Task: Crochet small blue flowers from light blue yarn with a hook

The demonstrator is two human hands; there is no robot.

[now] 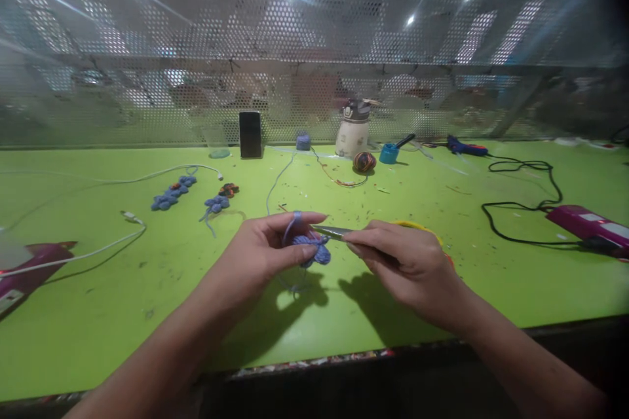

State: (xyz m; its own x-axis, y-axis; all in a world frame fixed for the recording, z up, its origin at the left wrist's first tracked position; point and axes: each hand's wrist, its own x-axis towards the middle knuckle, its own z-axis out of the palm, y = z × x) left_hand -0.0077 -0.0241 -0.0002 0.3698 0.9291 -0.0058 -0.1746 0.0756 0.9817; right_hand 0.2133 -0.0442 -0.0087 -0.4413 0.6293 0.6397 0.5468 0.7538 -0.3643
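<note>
While pinching the puffy purple yarn flower (322, 254) in left hand (263, 245) and slim silvery metal tool (332, 232) in right hand (405, 260), keep tension even.

Along the back of your green table (122, 321), before a perforated grey screen (314, 33), you have, from left to right, a clear cup (217, 142), an upright phone (250, 135), a pale bottle (352, 136) with a dark lid, and a small blue container (390, 154) with a black handle slanting out. To your right lie a blue-and-red tool (464, 146), a looping black cord (540, 244) and a magenta box (590, 226); to your left, white cables (129, 216) trail near a second magenta box (39, 265).
</note>
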